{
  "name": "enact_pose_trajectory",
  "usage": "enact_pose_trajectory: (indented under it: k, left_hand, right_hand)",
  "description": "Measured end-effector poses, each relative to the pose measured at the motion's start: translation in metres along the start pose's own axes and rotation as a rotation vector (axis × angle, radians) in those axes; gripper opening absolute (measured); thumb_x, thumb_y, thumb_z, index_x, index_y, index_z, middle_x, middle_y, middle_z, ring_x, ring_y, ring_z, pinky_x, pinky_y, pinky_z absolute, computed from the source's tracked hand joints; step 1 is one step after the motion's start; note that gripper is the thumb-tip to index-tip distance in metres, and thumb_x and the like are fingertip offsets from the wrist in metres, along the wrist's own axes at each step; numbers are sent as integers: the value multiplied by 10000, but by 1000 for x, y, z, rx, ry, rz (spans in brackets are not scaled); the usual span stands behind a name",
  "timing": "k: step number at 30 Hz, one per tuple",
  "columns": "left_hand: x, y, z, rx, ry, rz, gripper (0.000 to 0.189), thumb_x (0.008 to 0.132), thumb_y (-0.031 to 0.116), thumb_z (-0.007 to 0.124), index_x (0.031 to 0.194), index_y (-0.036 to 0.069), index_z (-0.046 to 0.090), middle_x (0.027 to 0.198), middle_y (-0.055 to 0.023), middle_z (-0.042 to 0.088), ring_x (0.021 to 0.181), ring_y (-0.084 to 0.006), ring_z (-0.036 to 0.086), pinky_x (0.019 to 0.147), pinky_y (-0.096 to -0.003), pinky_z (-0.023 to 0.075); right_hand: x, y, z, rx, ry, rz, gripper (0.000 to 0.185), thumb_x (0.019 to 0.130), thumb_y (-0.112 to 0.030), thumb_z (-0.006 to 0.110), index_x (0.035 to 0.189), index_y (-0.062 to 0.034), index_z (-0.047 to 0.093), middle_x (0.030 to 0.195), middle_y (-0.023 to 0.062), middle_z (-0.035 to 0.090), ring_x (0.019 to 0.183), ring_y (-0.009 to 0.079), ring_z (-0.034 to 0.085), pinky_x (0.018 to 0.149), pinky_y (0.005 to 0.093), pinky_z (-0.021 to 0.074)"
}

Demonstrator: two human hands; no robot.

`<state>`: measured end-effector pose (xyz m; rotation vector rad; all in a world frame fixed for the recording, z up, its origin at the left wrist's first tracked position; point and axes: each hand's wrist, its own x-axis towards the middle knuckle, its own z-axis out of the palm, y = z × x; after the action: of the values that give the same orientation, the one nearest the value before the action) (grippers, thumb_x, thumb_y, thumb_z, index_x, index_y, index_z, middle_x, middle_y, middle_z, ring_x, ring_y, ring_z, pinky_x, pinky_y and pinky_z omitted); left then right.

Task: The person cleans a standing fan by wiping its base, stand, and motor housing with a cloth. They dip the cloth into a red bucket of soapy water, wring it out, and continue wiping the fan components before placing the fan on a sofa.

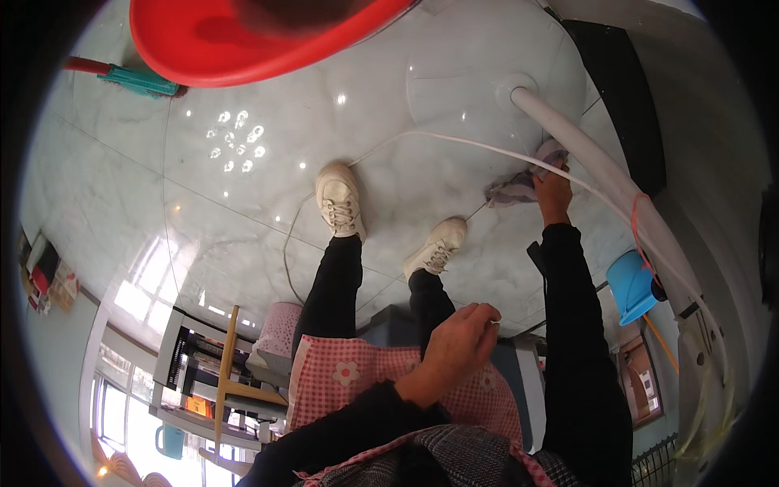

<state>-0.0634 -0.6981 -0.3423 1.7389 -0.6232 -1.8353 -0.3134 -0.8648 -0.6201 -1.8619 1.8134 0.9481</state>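
Note:
My right hand [552,192] grips a crumpled grey-purple cloth [514,190] by the rim of a round, glossy pale base [462,97] on the floor. From that base rises a thick white pole [584,137], slanting in the view down to the right. A white cord [487,145] passes over the base and close by this hand, in front of the cloth. My left hand [457,350] is held before my lap, above a pink checked apron [341,365]. Its fingers are curled in, with no clear object in them.
A red rounded plastic surface [255,67] juts in at the top. A teal brush head [143,80] lies left of it. The cord runs behind my shoe [341,198]. At right are a black panel [618,103] and a blue bucket [630,286]; a pink perforated basket [280,325] stands lower left.

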Motion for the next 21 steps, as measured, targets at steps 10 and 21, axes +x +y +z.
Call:
enact_pose_trajectory:
  k: [10, 21]
  left_hand:
    - [-2, 10, -3, -51, -28, 48, 132, 867, 49, 625, 994, 14, 614, 878, -139, 633, 748, -290, 653, 649, -348, 523]
    - [2, 3, -7, 5, 59, 113, 150, 858, 42, 621, 1005, 14, 622, 896, -138, 637, 793, -296, 660, 690, -357, 529]
  right_hand:
    - [-40, -73, 63, 381, 390, 168, 827, 799, -437, 695, 1293, 154, 394, 1276, 351, 469, 1156, 485, 503, 994, 493, 434]
    - [-126, -231, 44, 821, 59, -415, 543, 687, -315, 812, 1075, -33, 557, 988, 196, 634, 896, 403, 632, 761, 484, 520]
